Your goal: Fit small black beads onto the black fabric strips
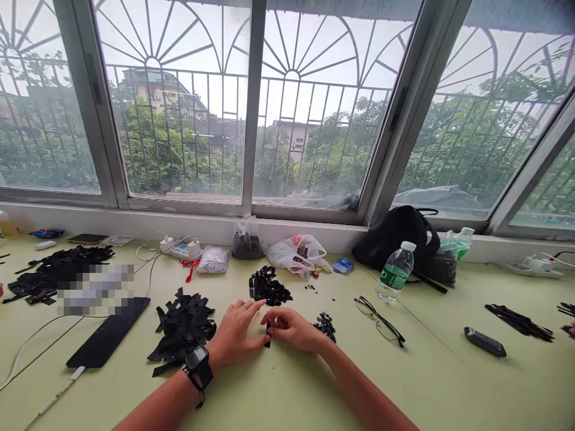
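Note:
A short black fabric strip point(268, 342) is at the middle of the table, between my two hands. My right hand point(296, 329) has its thumb and fingers closed in a pinch on the strip. My left hand point(238, 332) is open, fingers spread toward the window and the thumb tip beside the strip's lower end; I cannot tell whether it touches. Left of it lies a big pile of black strips point(186, 326), and just beyond both hands is a smaller pile of black strips point(269, 286). Partly behind my right wrist sits a heap of small dark round pieces point(326, 325).
Eyeglasses point(381, 320) and a water bottle point(396, 272) stand to the right, near a black bag point(390, 236). A black tablet point(110, 335) with a charging cable lies left. A power strip point(182, 247) and plastic bags point(296, 254) line the sill. Another person's fingers point(569, 329) show at far right.

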The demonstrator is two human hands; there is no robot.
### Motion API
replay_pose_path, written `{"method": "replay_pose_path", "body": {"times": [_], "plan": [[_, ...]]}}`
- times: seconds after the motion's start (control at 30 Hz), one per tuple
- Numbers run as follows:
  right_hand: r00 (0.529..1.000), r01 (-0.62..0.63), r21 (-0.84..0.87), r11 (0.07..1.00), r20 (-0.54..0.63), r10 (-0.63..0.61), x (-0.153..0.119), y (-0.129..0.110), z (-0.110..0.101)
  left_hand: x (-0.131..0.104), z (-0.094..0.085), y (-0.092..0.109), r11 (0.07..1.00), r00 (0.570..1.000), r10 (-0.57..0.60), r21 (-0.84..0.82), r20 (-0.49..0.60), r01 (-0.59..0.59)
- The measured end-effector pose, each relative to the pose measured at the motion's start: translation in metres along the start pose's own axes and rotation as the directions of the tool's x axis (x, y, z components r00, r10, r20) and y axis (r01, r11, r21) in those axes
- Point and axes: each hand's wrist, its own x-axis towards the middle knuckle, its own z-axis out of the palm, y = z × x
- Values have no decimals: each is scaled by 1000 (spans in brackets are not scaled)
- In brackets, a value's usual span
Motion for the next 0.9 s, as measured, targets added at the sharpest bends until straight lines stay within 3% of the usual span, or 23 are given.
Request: {"method": "replay_pose_path", "body": {"times": [0.17,0.43,0.9], "plan": [[988,76,-155,985,-120,-95,-8,-2,11,1,2,-1,999,999,-10,-36,-37,8],[991,37,-140,990,-123,-54,-12,-4,12,3,-3,-1,992,996,-69,-110,-60,62],[979,59,-188,980,-179,-93,-13,-7,12,4,-2,1,970,999,-38,-239,0,37]]}}
